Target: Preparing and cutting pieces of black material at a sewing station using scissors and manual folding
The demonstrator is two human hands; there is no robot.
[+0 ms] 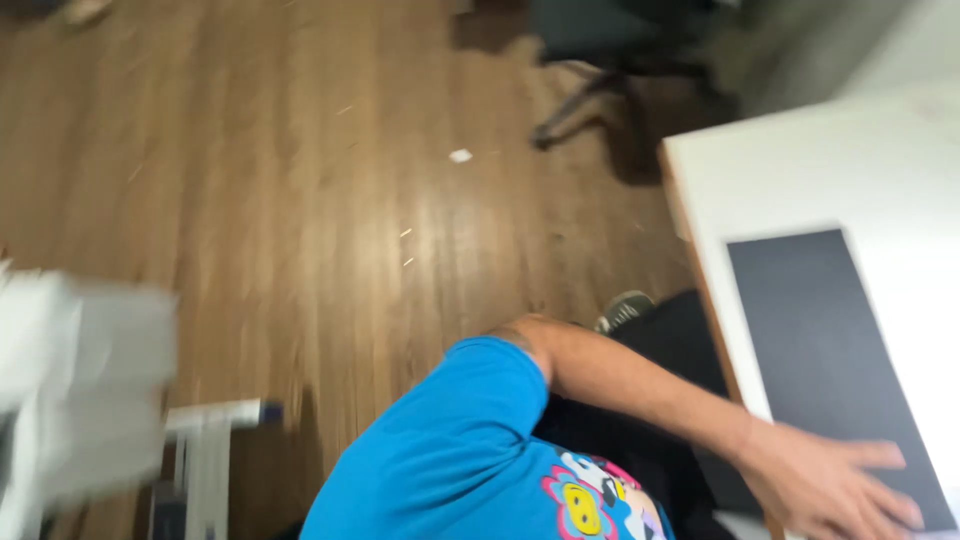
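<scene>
We are seeing our left hand [825,480] resting flat, fingers spread and grasping nothing, on a dark mat [830,350], white table [800,170] stretching beyond it, wooden floor [300,200] lying leftward, office chair [610,50] standing farthest.

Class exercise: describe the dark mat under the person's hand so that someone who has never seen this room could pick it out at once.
Start at the white table on the right, above the brown wooden floor. On its top lies the dark grey mat, a flat rectangle running toward the near edge, where the hand rests spread on its lower end. It is the only dark patch on the white surface.
</scene>
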